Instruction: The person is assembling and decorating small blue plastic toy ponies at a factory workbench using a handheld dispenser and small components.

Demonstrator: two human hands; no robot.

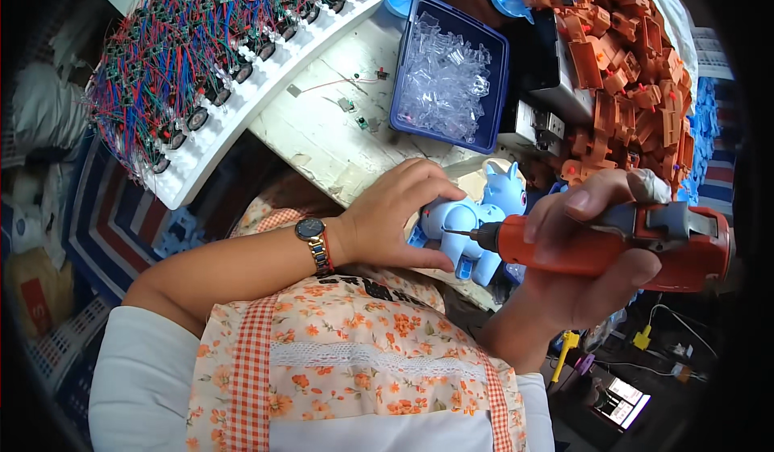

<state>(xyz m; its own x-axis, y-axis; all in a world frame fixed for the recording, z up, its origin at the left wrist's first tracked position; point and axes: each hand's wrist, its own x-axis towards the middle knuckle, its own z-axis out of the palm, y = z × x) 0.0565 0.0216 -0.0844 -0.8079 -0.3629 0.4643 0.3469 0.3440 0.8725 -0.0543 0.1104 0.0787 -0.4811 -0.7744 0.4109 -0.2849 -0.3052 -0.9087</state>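
A light-blue plastic toy pony (474, 220) stands at the table's near edge. Around its rear end my left hand (405, 214) is curled, thumb below and fingers above, with a watch on the wrist. In my right hand (592, 246) is a red electric screwdriver (564, 246), its body lying across the palm. The dark bit (458, 233) points left and its tip is at the pony's side; whether it sits in a screw cannot be made out. One fingertip of the right hand has a white covering.
A white foam tray (266, 101) holds many wired circuit boards and round speakers. Beyond the pony, a dark-blue bin (395, 89) contains clear plastic parts. Orange plastic shells (625, 73) are heaped at right. Small circuit boards (347, 105) lie on the worn white tabletop (322, 149). A lit phone (625, 404) is at lower right.
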